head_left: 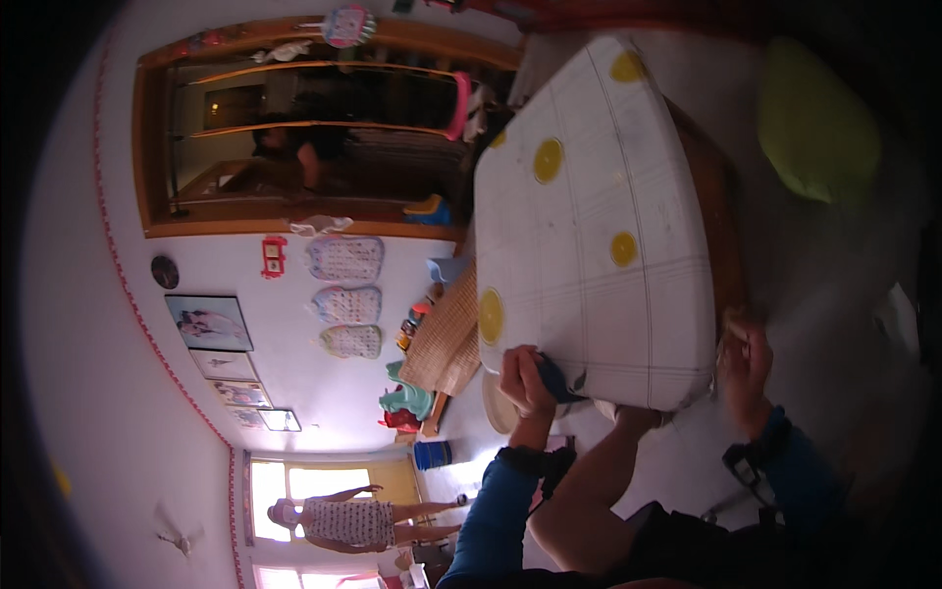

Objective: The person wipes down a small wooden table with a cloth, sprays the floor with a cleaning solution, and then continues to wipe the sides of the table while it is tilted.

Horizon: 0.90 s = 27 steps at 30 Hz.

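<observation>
A table covered with a white checked tablecloth (581, 243) printed with yellow lemon slices stands before me; the room appears turned sideways in this view. My left hand (526, 383) is at the near end of the tabletop, its fingers curled on a dark blue cloth (558, 379) that rests against the tablecloth. Below the tabletop, beside the brown wooden side of the table (717, 199), is my right hand (745, 368). Its fingers are bent near the table's lower edge, but blur and shadow hide whether anything is in them.
My bare leg (607, 493) is close to the near table corner. A round beige stool (499, 405), a woven mat (445, 331) and a blue bucket (432, 455) are beyond. Across the table is a green seat (817, 125). One person (349, 519) stands by the bright doorway.
</observation>
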Each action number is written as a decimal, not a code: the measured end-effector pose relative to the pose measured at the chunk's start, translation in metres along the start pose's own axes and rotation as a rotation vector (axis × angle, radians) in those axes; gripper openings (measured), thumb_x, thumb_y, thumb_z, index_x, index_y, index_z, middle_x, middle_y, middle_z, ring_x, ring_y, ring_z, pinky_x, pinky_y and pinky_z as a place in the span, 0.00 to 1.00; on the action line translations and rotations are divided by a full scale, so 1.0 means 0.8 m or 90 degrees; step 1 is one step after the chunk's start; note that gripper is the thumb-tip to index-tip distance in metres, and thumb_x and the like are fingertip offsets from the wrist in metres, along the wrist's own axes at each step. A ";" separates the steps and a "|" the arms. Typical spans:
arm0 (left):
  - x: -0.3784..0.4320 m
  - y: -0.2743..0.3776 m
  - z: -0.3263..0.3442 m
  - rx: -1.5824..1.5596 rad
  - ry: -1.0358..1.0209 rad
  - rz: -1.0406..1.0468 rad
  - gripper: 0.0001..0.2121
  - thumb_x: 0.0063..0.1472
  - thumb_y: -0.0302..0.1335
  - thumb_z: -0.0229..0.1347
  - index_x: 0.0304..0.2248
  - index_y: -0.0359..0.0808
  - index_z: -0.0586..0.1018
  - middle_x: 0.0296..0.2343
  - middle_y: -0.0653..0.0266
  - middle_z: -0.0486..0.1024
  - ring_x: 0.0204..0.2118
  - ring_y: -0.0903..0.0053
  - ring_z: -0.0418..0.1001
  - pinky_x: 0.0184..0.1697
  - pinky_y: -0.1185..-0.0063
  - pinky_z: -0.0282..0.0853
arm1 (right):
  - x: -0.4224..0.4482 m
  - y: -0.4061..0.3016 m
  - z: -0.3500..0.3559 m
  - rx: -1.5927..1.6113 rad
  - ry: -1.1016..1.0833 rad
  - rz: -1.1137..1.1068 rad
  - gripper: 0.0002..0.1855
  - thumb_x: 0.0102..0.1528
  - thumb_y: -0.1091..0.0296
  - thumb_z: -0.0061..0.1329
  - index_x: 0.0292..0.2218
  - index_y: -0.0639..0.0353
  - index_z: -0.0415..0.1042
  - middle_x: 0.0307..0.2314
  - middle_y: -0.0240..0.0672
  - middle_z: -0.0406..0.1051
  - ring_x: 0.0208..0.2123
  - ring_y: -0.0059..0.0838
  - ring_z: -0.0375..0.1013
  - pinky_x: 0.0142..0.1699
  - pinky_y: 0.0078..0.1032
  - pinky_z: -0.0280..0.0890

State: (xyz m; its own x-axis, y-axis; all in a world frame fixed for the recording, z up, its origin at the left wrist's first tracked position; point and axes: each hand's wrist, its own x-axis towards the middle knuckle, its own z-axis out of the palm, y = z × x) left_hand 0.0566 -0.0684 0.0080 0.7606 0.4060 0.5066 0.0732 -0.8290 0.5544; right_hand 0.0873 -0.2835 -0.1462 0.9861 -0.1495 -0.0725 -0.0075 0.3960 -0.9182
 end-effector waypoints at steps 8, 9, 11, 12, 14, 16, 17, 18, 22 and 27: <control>0.010 0.006 0.006 0.003 0.001 0.031 0.12 0.56 0.29 0.40 0.23 0.30 0.70 0.17 0.68 0.64 0.22 0.83 0.61 0.28 0.85 0.56 | 0.005 0.046 -0.020 -0.112 0.071 0.107 0.06 0.52 0.71 0.39 0.33 0.61 0.63 0.26 0.30 0.64 0.26 0.17 0.63 0.31 0.17 0.60; 0.005 0.000 0.000 0.007 0.002 0.026 0.12 0.56 0.29 0.40 0.23 0.30 0.70 0.17 0.68 0.64 0.23 0.83 0.61 0.28 0.85 0.56 | -0.006 0.018 -0.007 -0.022 0.057 0.106 0.06 0.52 0.72 0.39 0.33 0.61 0.62 0.26 0.31 0.64 0.27 0.18 0.63 0.32 0.17 0.60; 0.003 -0.003 -0.001 0.008 0.002 0.018 0.12 0.56 0.29 0.39 0.23 0.30 0.70 0.17 0.68 0.64 0.22 0.83 0.61 0.28 0.85 0.56 | -0.013 -0.026 0.003 -0.030 -0.006 0.100 0.04 0.51 0.75 0.39 0.32 0.60 0.63 0.26 0.31 0.64 0.26 0.18 0.63 0.32 0.15 0.60; 0.004 -0.001 -0.004 0.014 0.004 0.019 0.12 0.56 0.29 0.39 0.23 0.30 0.70 0.17 0.68 0.64 0.22 0.83 0.61 0.28 0.86 0.56 | -0.016 -0.035 0.006 -0.044 -0.065 -0.004 0.04 0.52 0.74 0.38 0.32 0.60 0.62 0.26 0.31 0.64 0.25 0.17 0.63 0.31 0.14 0.59; 0.007 -0.001 -0.008 0.014 0.006 0.021 0.12 0.56 0.29 0.39 0.23 0.30 0.70 0.17 0.68 0.64 0.22 0.83 0.61 0.28 0.86 0.56 | -0.013 -0.039 0.017 -0.019 -0.100 -0.144 0.04 0.54 0.72 0.36 0.32 0.60 0.61 0.24 0.30 0.63 0.23 0.17 0.62 0.31 0.14 0.59; 0.007 0.010 -0.002 0.003 -0.005 0.018 0.12 0.56 0.29 0.39 0.23 0.30 0.70 0.17 0.68 0.64 0.22 0.83 0.61 0.27 0.86 0.56 | -0.008 -0.028 0.000 0.010 -0.094 -0.096 0.05 0.54 0.71 0.36 0.33 0.60 0.61 0.24 0.30 0.63 0.23 0.17 0.61 0.30 0.15 0.59; 0.013 0.019 0.001 0.010 0.005 0.053 0.12 0.56 0.29 0.39 0.22 0.31 0.70 0.17 0.68 0.63 0.21 0.82 0.61 0.27 0.84 0.57 | -0.002 0.003 -0.015 0.170 -0.056 0.017 0.06 0.54 0.70 0.37 0.34 0.60 0.62 0.24 0.30 0.64 0.23 0.17 0.61 0.30 0.16 0.59; 0.014 0.032 0.022 0.009 -0.013 0.081 0.12 0.56 0.30 0.39 0.22 0.31 0.70 0.16 0.67 0.63 0.21 0.80 0.61 0.27 0.83 0.57 | 0.010 0.037 -0.044 0.336 0.025 0.120 0.07 0.54 0.68 0.37 0.34 0.60 0.62 0.24 0.31 0.65 0.22 0.17 0.61 0.29 0.17 0.60; 0.002 -0.033 0.001 0.393 -0.112 0.317 0.09 0.48 0.32 0.45 0.23 0.35 0.68 0.21 0.61 0.64 0.25 0.70 0.64 0.27 0.76 0.60 | 0.001 0.125 -0.047 -0.050 0.070 0.168 0.08 0.50 0.67 0.43 0.32 0.59 0.68 0.18 0.31 0.67 0.19 0.17 0.66 0.22 0.17 0.62; 0.035 0.022 -0.016 0.063 0.068 0.134 0.11 0.51 0.32 0.43 0.21 0.32 0.69 0.17 0.65 0.62 0.22 0.75 0.62 0.26 0.79 0.58 | 0.006 -0.042 0.018 0.070 -0.020 0.046 0.06 0.48 0.73 0.44 0.31 0.58 0.64 0.23 0.33 0.65 0.23 0.21 0.66 0.27 0.17 0.62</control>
State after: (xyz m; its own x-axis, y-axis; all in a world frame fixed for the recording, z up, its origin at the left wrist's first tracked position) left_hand 0.0709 -0.0669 0.0400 0.6937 0.2550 0.6736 -0.0126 -0.9308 0.3654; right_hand 0.0946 -0.2842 -0.1103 0.9885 -0.0887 -0.1224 -0.0617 0.5024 -0.8624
